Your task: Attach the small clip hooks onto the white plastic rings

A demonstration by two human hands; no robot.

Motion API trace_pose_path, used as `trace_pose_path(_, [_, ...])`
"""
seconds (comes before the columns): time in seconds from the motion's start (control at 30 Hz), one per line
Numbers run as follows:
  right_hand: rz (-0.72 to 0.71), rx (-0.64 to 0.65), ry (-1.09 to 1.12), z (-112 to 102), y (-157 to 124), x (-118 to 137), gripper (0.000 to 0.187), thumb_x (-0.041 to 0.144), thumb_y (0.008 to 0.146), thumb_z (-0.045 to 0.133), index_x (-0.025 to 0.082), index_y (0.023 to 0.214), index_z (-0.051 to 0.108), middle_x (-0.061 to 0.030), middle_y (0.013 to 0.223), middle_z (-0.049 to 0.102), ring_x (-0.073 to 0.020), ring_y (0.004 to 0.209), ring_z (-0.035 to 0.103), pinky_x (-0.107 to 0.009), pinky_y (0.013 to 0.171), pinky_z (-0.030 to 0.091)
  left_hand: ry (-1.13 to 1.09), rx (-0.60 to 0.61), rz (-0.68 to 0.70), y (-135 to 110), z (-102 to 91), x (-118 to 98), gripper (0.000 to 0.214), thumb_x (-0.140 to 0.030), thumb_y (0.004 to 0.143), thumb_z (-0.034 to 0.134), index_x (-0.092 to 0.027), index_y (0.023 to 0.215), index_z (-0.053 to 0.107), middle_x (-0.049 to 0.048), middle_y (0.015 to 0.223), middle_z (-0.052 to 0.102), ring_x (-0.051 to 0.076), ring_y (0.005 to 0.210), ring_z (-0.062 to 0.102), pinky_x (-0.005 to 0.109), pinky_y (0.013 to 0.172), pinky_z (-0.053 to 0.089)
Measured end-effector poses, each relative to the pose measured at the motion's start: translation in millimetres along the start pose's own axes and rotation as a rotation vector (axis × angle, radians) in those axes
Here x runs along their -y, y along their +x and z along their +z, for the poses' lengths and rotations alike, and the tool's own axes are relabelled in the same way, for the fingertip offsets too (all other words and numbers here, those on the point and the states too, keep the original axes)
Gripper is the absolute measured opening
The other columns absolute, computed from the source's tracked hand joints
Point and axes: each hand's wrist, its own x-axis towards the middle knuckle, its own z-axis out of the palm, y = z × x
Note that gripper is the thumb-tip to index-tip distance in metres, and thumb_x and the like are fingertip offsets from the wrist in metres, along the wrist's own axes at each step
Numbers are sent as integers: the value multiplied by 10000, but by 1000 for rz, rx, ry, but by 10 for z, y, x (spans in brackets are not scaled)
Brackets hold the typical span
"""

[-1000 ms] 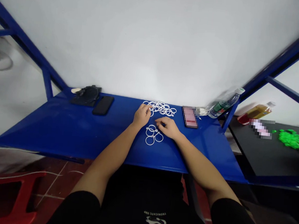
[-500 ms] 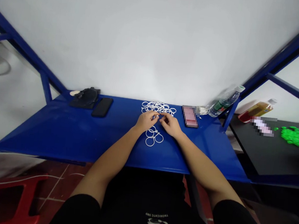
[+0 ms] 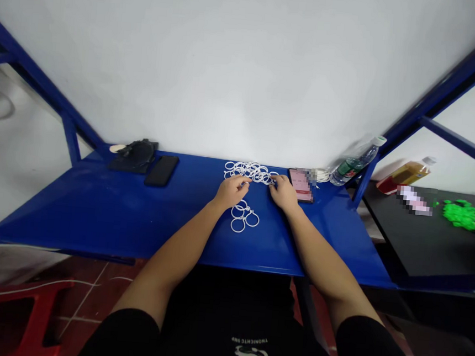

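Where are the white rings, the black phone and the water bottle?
White rings (image 3: 251,171): head view, middle of the pile.
Black phone (image 3: 162,171): head view, middle of its face.
Water bottle (image 3: 354,167): head view, middle of its body.

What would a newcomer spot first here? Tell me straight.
The bright blue metal table grabs the eye first, with a heap of white plastic rings towards its back edge and a small group of rings nearer the front. The left hand and right hand sit at the heap's front edge. Off to the right, vivid green pieces lie on a black table.
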Motion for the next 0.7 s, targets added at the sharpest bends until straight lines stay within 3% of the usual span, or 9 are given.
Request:
trace_pose_path(0.13, [31, 67, -46, 3, -21, 38, 375, 165, 938, 559, 235, 1275, 706, -136, 1307, 632, -305, 1075, 690, -404, 909, 578, -29, 5, 14, -8, 0, -11, 231, -182, 942, 578, -208, 1054, 778, 31, 993, 761, 136, 731, 672, 280, 789, 549])
trace_pose_path(0.3, [21, 39, -57, -1, -4, 4, 502, 85, 882, 543, 254, 1336, 675, -121, 1327, 634, -282, 1066, 698, -375, 888, 580, -6, 7, -30, 10, -14, -1, 254, -162, 932, 562, -215, 1057, 778, 33, 1040, 756, 138, 752, 672, 278, 803, 557])
trace_pose_path(0.5, [-29, 66, -69, 53, 15, -64, 328, 174, 952, 552, 243, 1223, 724, -119, 1145, 707, -269, 977, 697, -362, 852, 565, -11, -15, -53, 4, -22, 32, 292, -138, 918, 536, -210, 1053, 784, 42, 1051, 751, 156, 843, 696, 286, 850, 564])
trace_pose_path(0.7, [-42, -62, 70, 83, 55, -90, 405, 176, 929, 513, 186, 1310, 650, -122, 1083, 706, -268, 975, 668, -388, 889, 562, -16, 36, -47, 30, -29, 61, 321, -127, 890, 555, -214, 1086, 793, 38, 1074, 754, 147, 787, 679, 288, 804, 570])
